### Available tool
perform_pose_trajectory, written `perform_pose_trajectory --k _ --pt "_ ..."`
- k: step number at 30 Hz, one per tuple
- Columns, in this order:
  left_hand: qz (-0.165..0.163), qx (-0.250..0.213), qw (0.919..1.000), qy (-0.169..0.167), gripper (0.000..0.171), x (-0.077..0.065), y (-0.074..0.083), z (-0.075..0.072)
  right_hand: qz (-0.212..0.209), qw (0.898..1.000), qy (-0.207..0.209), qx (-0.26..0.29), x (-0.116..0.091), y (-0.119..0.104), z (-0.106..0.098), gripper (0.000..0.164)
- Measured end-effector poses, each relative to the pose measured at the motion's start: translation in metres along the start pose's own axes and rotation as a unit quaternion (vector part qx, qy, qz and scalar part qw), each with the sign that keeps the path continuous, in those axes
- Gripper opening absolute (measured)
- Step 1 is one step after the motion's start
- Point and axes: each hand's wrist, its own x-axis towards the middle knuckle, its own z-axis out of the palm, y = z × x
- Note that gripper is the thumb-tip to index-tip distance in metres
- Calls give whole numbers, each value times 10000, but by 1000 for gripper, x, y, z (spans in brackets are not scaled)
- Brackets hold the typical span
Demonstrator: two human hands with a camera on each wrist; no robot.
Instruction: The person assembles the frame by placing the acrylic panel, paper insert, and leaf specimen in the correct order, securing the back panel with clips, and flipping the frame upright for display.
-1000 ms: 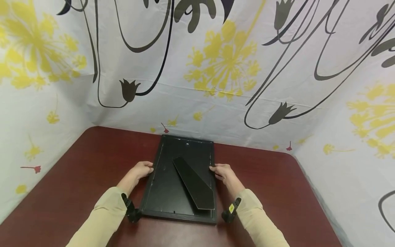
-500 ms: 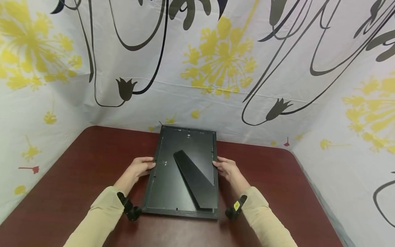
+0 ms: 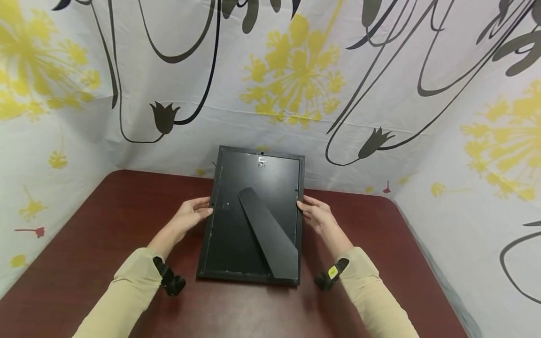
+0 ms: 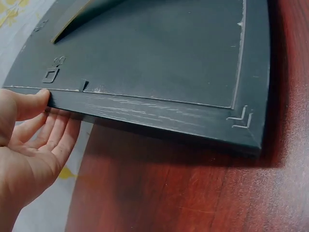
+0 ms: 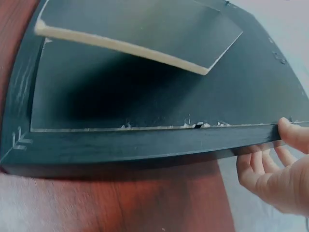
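A black picture frame (image 3: pixel 230 244) shows its back, tilted with its far end raised off the table and its near edge low over the wood. A flat easel leg (image 3: pixel 270 234) slants across the backing and stands out from it at its wide end. My left hand (image 3: pixel 192 216) grips the left side rail, thumb on the back and fingers beneath. On the opposite rail my right hand (image 3: pixel 317 213) pinches the same way. Metal hangers and small tabs dot the backing in the left wrist view, where the left thumb presses beside one hanger (image 4: pixel 50 75).
The frame is over a dark red wooden table (image 3: pixel 139 211) with rounded far corners. White cloth (image 3: pixel 253 126) with yellow and grey flower prints hangs behind and at both sides. Each wrist wears a small black camera (image 3: pixel 169 277).
Both hands have lifted the frame's far end, so it stands more steeply and its top overlaps the cloth. The head view has shifted slightly.
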Motion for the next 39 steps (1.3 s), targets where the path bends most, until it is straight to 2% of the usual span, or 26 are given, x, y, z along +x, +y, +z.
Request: perform_pose_trajectory --k 7,16,25,30,34,39 --pt "347 -23 9991 231 52 -2 11 1 -412 9990 -157 -122 -5 -13 -2 57" --pt "810 190 9957 400 52 -1 28 7 -848 9961 -196 165 -9 -26 -8 58" --pt "1478 323 9855 768 50 3 38 12 -1267 9916 -34 245 -11 -37 -12 57" --pt "1560 490 9825 891 52 7 44 13 -1504 9884 -18 202 -10 -41 -13 58" --pt "1605 446 9821 881 53 9 47 13 -1640 9862 43 197 -8 -42 -14 57" --pt "1809 444 9781 925 54 11 50 15 -1922 9809 26 294 -5 -43 -15 57"
